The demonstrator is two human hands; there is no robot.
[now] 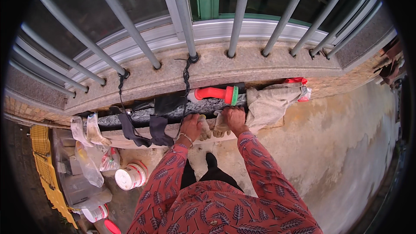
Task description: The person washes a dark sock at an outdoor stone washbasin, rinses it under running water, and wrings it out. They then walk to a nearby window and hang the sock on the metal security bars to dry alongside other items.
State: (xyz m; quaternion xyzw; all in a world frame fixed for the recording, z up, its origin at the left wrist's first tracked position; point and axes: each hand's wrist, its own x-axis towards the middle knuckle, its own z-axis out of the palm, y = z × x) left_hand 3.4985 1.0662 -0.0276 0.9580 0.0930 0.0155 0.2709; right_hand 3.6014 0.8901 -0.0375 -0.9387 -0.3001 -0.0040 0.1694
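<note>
Both my arms reach forward to a long, narrow stone-look shelf point(173, 112) below the window sill. At its front edge my left hand point(191, 126) is closed on a whitish work glove point(203, 131), which hangs over the edge; the fingertips are partly hidden. A little to the right, my right hand point(235, 119) has its fingers curled on a second pale, stained work glove point(221, 125) that also hangs down. Just beyond my hands lies a red tube-shaped thing with a green ring end point(216, 93). Right of my right hand a beige cloth point(271, 104) drapes over the shelf.
Dark cloth pieces point(160, 129) and more gloves point(93, 129) hang along the shelf's left part. Metal window bars point(238, 21) rise from the sill, with black cords tied on. White buckets point(130, 177), plastic bags and a yellow crate point(45, 164) stand at lower left.
</note>
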